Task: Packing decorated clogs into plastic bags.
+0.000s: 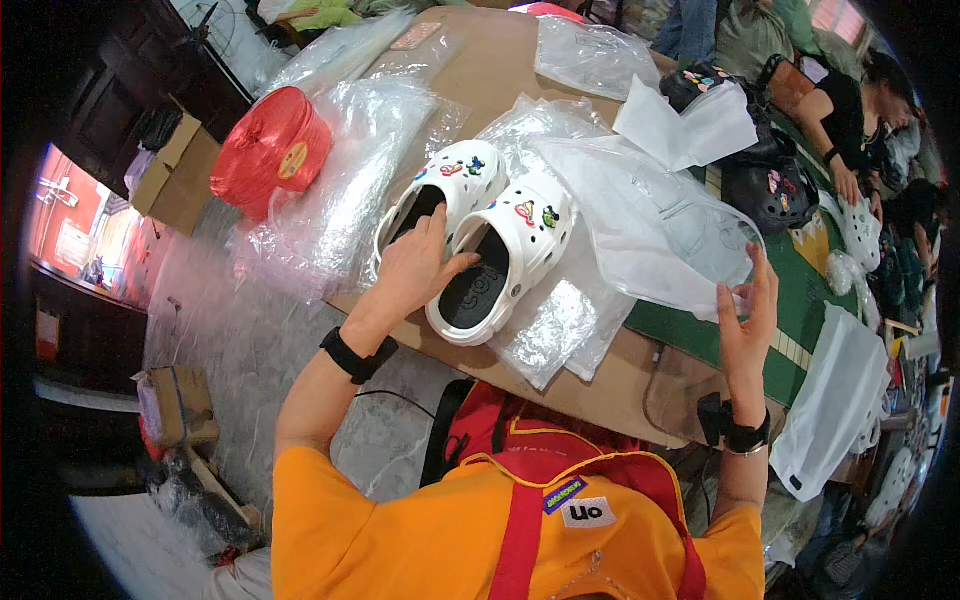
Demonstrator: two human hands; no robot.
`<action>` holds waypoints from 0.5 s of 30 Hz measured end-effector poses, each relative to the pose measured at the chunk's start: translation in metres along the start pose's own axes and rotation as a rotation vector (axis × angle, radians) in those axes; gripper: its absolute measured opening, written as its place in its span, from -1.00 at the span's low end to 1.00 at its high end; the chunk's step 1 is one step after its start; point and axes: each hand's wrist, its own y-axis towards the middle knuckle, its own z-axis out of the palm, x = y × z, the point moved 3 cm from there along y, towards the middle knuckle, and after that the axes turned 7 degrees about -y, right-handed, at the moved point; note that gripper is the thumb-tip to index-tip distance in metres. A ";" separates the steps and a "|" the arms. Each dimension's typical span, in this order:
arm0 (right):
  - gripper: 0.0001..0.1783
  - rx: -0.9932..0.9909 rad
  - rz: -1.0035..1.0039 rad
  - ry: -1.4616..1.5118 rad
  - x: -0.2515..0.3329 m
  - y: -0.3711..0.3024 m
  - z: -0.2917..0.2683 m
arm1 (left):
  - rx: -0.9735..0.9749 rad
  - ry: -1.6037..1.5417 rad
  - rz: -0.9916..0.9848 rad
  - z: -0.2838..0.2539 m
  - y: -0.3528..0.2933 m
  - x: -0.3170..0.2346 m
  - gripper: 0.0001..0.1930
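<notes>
A pair of white foam clogs with colourful charms stands side by side on the table, toes pointing away: the left clog [463, 172] and the right clog [538, 215], its dark insole showing. My left hand [412, 268] grips their adjoining inner walls, fingers in the left clog's opening and thumb in the right one's. To the right, my right hand [748, 320] holds the edge of a clear plastic bag [640, 225] between fingers and thumb. The bag spreads across the table beside the clogs, apart from them.
More clear bags [375, 140] and a red roll of plastic twine [275, 150] lie on the left. White sheets [690, 125] and black clogs [770, 190] are at right. Beyond, a co-worker's hand [848, 185] is near another white clog [860, 232]. Cardboard boxes [180, 170] stand left of the table.
</notes>
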 end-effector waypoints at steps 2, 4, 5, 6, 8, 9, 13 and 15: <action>-0.38 0.003 -0.002 -0.009 0.002 0.001 0.001 | -0.187 -0.123 0.067 -0.001 0.004 -0.003 -0.41; -0.38 0.011 0.001 -0.016 0.001 -0.001 0.001 | -0.220 -0.148 0.013 -0.008 0.005 -0.010 -0.46; -0.38 0.005 -0.004 -0.021 -0.001 0.000 0.001 | -0.297 -0.070 0.164 -0.009 0.006 -0.013 -0.45; -0.38 0.001 -0.015 -0.022 -0.001 0.000 0.000 | -0.377 0.010 0.310 -0.011 0.005 -0.017 -0.45; -0.37 0.012 -0.005 -0.024 -0.001 -0.002 0.000 | -0.377 -0.047 0.313 -0.004 0.008 -0.014 -0.46; -0.37 0.016 0.006 -0.027 -0.001 -0.001 0.000 | -0.315 -0.036 0.325 0.000 0.011 -0.013 -0.47; -0.36 0.011 -0.005 0.000 0.003 0.001 0.005 | -0.148 -0.219 0.322 -0.004 0.016 -0.005 -0.59; -0.36 0.024 -0.011 0.032 0.004 0.001 0.008 | -0.091 -0.312 0.364 -0.008 0.010 -0.002 -0.65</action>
